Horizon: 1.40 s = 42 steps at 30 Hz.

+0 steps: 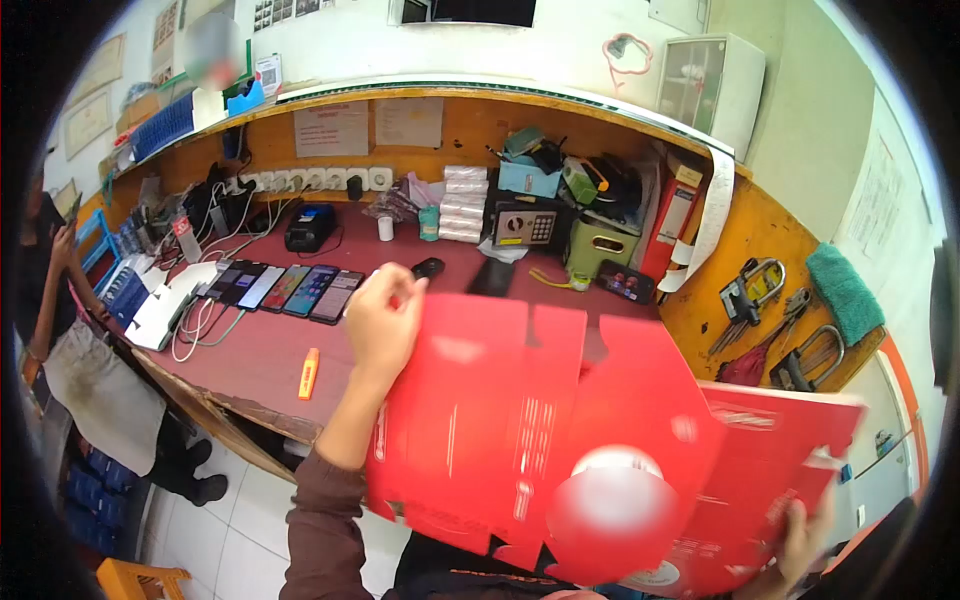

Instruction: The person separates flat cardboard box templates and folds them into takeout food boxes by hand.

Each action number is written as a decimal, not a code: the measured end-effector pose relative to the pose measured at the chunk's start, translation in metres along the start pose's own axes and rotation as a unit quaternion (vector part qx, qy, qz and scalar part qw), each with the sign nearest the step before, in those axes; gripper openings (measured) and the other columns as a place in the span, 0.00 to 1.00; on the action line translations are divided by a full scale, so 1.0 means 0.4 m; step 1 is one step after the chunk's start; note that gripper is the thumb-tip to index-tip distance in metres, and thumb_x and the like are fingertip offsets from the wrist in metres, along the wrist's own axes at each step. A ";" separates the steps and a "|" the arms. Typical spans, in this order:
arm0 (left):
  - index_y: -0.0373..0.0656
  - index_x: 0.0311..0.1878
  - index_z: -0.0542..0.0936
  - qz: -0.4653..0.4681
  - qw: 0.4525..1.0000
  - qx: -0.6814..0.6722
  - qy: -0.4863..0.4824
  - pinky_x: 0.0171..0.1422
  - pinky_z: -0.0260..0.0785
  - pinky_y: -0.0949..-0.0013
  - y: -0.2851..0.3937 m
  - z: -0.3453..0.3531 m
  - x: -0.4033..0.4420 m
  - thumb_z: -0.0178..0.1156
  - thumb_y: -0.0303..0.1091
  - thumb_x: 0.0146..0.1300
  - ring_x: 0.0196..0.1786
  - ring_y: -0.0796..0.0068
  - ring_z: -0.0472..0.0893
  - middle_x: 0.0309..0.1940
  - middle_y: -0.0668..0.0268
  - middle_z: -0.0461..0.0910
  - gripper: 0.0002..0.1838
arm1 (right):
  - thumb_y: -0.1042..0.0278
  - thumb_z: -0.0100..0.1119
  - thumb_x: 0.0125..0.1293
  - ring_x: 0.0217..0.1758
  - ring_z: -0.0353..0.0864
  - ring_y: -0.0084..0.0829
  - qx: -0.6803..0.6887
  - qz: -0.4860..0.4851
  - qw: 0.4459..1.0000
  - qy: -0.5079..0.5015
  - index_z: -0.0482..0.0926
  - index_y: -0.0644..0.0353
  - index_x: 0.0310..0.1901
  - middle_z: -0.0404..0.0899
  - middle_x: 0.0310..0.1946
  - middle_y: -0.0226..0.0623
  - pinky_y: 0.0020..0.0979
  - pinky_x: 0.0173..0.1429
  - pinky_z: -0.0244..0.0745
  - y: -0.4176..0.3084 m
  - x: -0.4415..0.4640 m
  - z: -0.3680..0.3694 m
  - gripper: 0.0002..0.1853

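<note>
A large flattened red cardboard box [480, 400] with slots, white print and a round blurred patch spreads across the front of the desk. My left hand [385, 315] is closed at its upper left corner, fingers curled in a pinch against the edge. Behind its right side, a second red cardboard piece [760, 450] with a pale top edge sticks out. My right hand [805, 535] grips that piece by its lower right edge, thumb on the front and the other fingers mostly hidden. An orange highlighter [309, 374] lies on the desk left of my left wrist.
Several phones [287, 287] with cables lie on the maroon desk [270, 350]. Behind are a card terminal [310, 228], paper rolls [463, 205], a small safe [525, 226] and a green box [600, 248]. Padlocks [752, 290] hang right. A person [100, 370] stands left.
</note>
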<state>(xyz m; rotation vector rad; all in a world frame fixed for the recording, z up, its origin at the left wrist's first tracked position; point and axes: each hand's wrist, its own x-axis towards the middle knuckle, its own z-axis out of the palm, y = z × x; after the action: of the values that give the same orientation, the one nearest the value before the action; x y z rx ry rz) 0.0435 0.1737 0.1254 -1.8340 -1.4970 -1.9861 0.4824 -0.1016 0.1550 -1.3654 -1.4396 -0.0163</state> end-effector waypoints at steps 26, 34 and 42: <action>0.41 0.61 0.63 -0.078 0.783 -0.527 -0.322 0.57 0.65 0.68 -0.038 -0.037 0.021 0.57 0.51 0.62 0.54 0.77 0.72 0.53 0.64 0.73 0.31 | 0.61 0.49 0.70 0.59 0.67 0.31 0.424 0.017 0.900 0.095 0.61 0.70 0.62 0.67 0.59 0.43 0.32 0.64 0.59 0.063 0.308 0.487 0.26; 0.37 0.57 0.70 -0.272 0.907 -0.219 -0.235 0.43 0.70 0.73 -0.244 -0.046 -0.232 0.72 0.38 0.49 0.38 0.83 0.76 0.40 0.69 0.79 0.33 | 0.64 0.44 0.72 0.62 0.65 0.31 0.451 -0.036 0.890 -0.057 0.56 0.70 0.65 0.62 0.63 0.44 0.31 0.66 0.58 0.107 0.224 0.736 0.26; 0.37 0.38 0.78 -0.293 0.900 -0.310 -0.084 0.35 0.70 0.76 -0.221 -0.105 -0.270 0.69 0.39 0.53 0.30 0.84 0.77 0.27 0.68 0.80 0.17 | 0.59 0.43 0.71 0.61 0.66 0.29 0.431 0.040 0.884 -0.176 0.58 0.67 0.65 0.66 0.60 0.40 0.31 0.64 0.60 -0.053 0.347 0.789 0.27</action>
<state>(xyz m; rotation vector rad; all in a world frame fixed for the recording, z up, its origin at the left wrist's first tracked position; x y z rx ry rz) -0.0093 0.1346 -0.0047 -1.9454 -1.7661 -2.9393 0.2967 0.1889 0.1346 -0.6865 -1.4071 0.8693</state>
